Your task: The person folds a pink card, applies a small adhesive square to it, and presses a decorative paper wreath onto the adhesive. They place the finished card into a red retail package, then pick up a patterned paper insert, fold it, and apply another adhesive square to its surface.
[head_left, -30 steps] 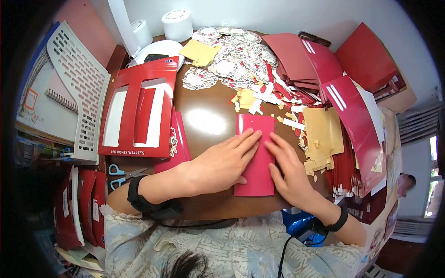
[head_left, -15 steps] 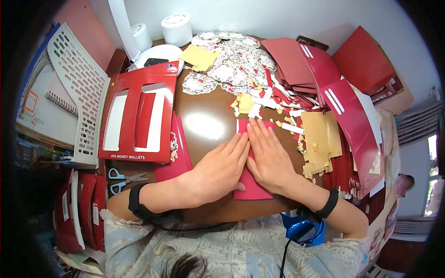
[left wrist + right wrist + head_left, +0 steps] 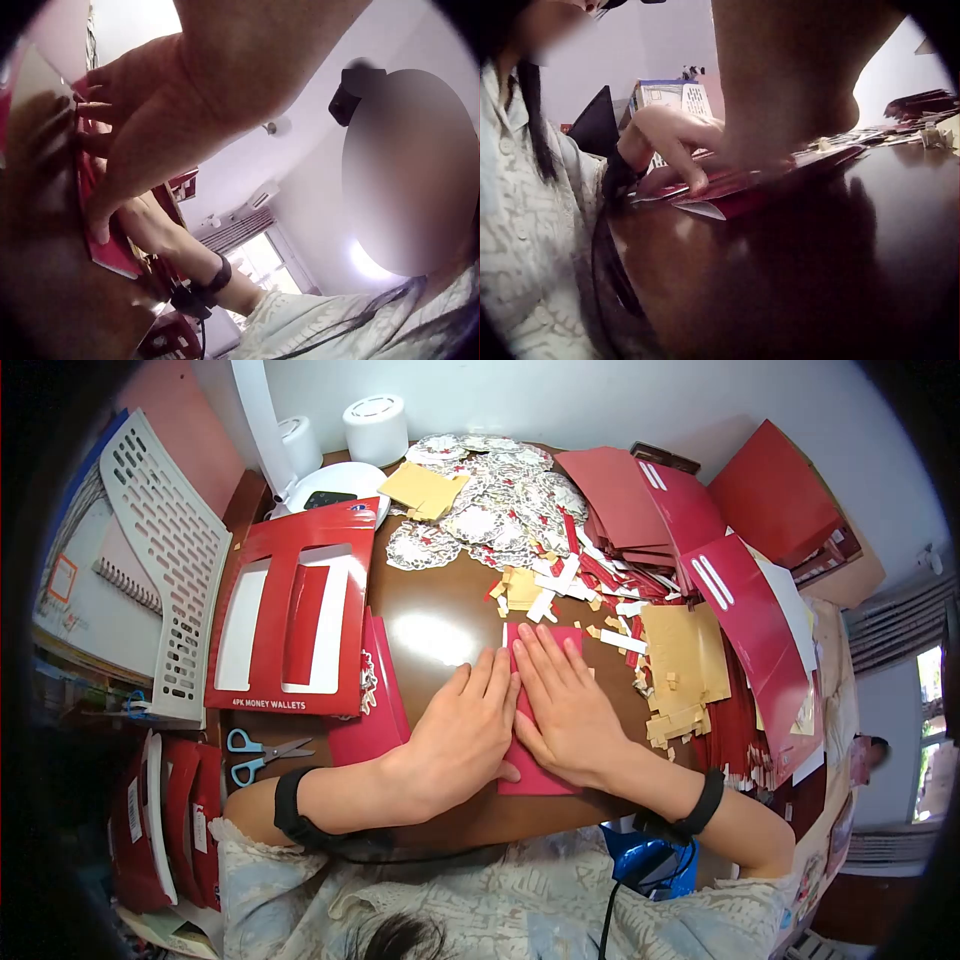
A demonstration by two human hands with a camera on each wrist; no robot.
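A folded crimson paper wallet point(image 3: 540, 778) lies upright in the head view on the brown table, close to its front edge. Over its left edge rests my left hand point(image 3: 458, 725), fingers straight and pointing away from me. My right hand point(image 3: 568, 718) lies flat across the middle of the wallet, with its fingers extended. The two hands meet along their inner sides and hide much of the wallet between them. In the left wrist view, the left thumb point(image 3: 99, 225) sits on the wallet's near end.
Blue-handled scissors point(image 3: 292, 748) and crimson sheets point(image 3: 372, 728) lie left, beside a windowed red box point(image 3: 278, 620). Patterned paper cut-outs point(image 3: 500, 510) cover the back. Paper scraps point(image 3: 560, 580), tan sheets point(image 3: 690, 645) and stacked red folders point(image 3: 620, 510) crowd the right.
From the wallet's right edge, my right hand has moved left onto its middle, up against the left hand. The left fingers have drawn slightly toward me.
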